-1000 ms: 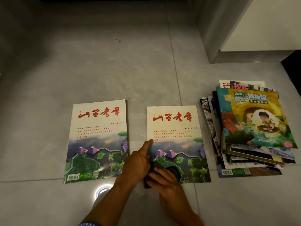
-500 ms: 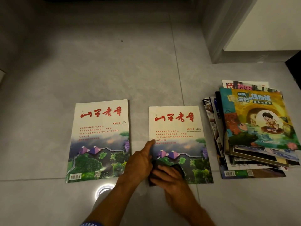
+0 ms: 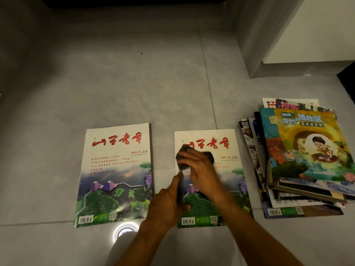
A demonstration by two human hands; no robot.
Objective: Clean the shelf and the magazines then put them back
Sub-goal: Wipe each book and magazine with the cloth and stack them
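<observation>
Two alike magazines with red lettering and a green landscape lie flat on the grey tiled floor. My right hand (image 3: 199,169) presses a dark cloth (image 3: 184,150) on the upper half of the middle magazine (image 3: 230,181). My left hand (image 3: 169,200) rests flat on that magazine's left edge, fingers apart, pinning it down. The left magazine (image 3: 115,173) lies apart, untouched. A stack of several magazines (image 3: 299,158) sits at the right, topped by a colourful cartoon cover.
A white cabinet or wall corner with a grey base (image 3: 269,54) stands at the back right. A round light reflection (image 3: 124,231) shines on the tile below the magazines. A dark object (image 3: 134,0) runs along the top edge.
My right hand has slid the dark cloth from the bottom of the middle magazine up to its title area. My left hand stays on the magazine's left edge.
</observation>
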